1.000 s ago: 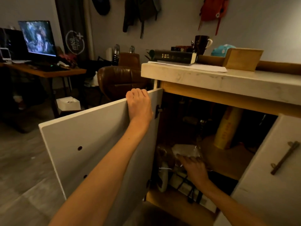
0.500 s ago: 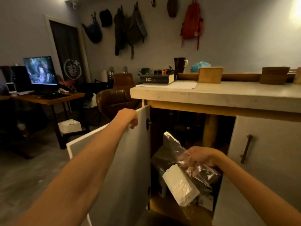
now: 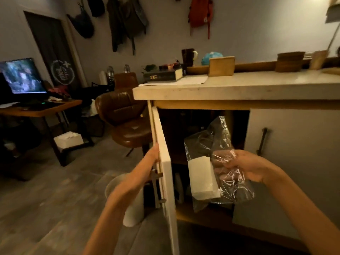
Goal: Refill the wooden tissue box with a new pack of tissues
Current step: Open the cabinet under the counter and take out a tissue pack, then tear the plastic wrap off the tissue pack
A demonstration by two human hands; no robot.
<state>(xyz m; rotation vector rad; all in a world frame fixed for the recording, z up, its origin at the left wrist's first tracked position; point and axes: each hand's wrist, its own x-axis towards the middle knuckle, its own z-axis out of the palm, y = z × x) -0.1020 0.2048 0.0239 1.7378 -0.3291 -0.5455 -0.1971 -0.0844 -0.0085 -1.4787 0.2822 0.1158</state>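
My right hand (image 3: pixel 239 166) grips a crinkled clear plastic bag (image 3: pixel 207 140) in front of the open cabinet. A white pack of tissues (image 3: pixel 203 178) hangs inside the bag, to the left of my fingers. The wooden tissue box (image 3: pixel 221 66) stands on the pale countertop (image 3: pixel 239 85), above and behind the bag. My left hand (image 3: pixel 153 157) lies on the outer face of the white cabinet door (image 3: pixel 165 162), just above its handle; the door's edge hides the fingers.
A brown leather chair (image 3: pixel 125 118) stands left of the cabinet. A white bin (image 3: pixel 128 199) sits on the floor by the door. A thick book (image 3: pixel 161 74), a dark mug (image 3: pixel 188 56) and wooden bowls (image 3: pixel 289 61) sit on the counter. The right cabinet door (image 3: pixel 287 162) is shut.
My right hand has pulled the plastic bag with the tissue pack out of the cabinet. My left hand has slid from the door's top edge to its outer face, and the door has swung partway closed.
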